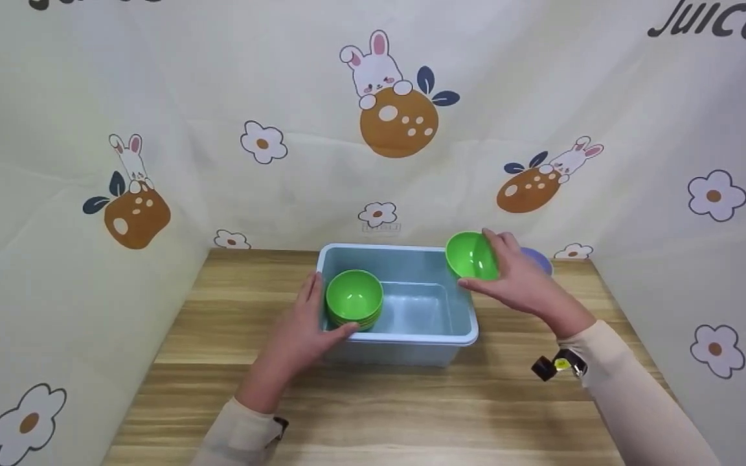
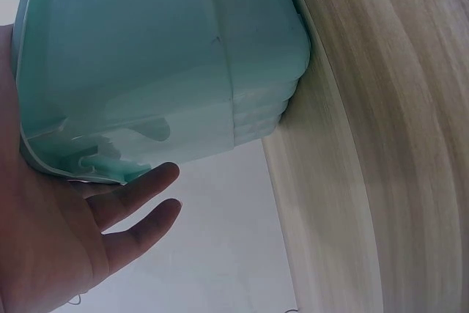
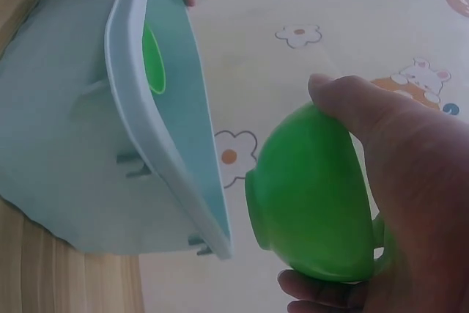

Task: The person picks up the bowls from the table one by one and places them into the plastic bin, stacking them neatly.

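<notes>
The right hand (image 1: pixel 522 275) grips a green bowl (image 1: pixel 467 254) by its rim, thumb on one side and fingers on the other, and holds it tilted at the far right corner of the bin (image 1: pixel 412 338); the right wrist view shows a gap between the two. The left hand (image 1: pixel 302 327) is not clenched: it rests at the bin's near left corner, thumb over the near rim, fingers extended along the left side. A stack (image 1: pixel 355 294) of green bowls stands upright in the bin's left end, close to the left wall. The bin's raised right wall stands between the stack and a purple thing (image 1: pixel 539 260) on the right, mostly hidden by the right hand. Wood-grained table (image 1: pixel 412 414) lies underneath; printed cloth (image 1: pixel 308 194) rises just behind the bin.
</notes>
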The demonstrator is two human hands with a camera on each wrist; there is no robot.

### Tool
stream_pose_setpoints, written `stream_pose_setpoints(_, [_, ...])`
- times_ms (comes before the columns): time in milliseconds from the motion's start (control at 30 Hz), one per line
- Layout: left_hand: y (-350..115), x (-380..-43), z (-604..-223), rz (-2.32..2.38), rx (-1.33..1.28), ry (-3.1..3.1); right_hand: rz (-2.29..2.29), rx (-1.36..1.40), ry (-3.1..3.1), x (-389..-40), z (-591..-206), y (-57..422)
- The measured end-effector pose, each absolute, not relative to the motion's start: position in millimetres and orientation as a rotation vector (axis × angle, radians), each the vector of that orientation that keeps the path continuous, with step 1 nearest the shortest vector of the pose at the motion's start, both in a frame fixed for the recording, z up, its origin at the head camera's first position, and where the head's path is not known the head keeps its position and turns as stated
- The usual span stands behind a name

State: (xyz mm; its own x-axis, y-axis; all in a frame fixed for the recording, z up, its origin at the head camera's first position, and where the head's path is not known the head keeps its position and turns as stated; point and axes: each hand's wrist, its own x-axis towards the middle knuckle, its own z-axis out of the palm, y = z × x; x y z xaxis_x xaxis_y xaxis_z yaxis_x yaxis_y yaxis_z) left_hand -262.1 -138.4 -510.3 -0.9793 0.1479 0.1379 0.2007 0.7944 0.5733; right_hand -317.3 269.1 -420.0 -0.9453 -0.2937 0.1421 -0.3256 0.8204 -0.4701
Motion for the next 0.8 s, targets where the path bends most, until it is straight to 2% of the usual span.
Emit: stream_pose_setpoints(800, [-138.9,-262.5,-511.2,-0.952,-0.272,-2.892,0.682,0.837,-2.964,-323.1,-409.3,207.5])
